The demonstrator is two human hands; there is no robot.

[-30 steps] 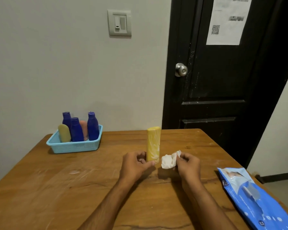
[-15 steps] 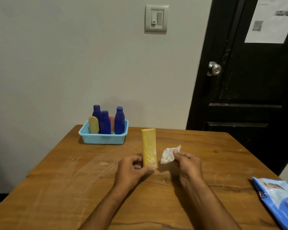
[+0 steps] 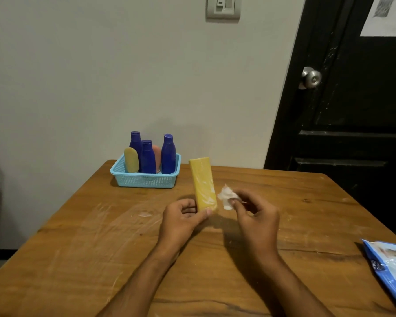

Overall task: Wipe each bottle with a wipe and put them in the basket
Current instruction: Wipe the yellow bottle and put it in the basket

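My left hand (image 3: pixel 181 216) grips the lower end of a tall yellow bottle (image 3: pixel 202 181), held almost upright above the wooden table (image 3: pixel 101 248) and tilted slightly left. My right hand (image 3: pixel 256 216) pinches a crumpled white wipe (image 3: pixel 226 196) just right of the bottle's lower part; whether the wipe touches it I cannot tell. A light blue basket (image 3: pixel 146 179) stands at the table's far edge by the wall. It holds three dark blue bottles (image 3: pixel 168 154), a small yellow bottle (image 3: pixel 131 160) and a pink one (image 3: pixel 157 156).
A blue pack of wipes (image 3: pixel 389 268) lies at the table's right edge. Wet smears (image 3: pixel 144 215) mark the wood left of my hands. A black door (image 3: pixel 352 110) with a metal knob stands behind the table on the right.
The view has swung left, so the basket and hands now sit further right. The yellow bottle now leans slightly left, and the wipe stays close beside its lower part.
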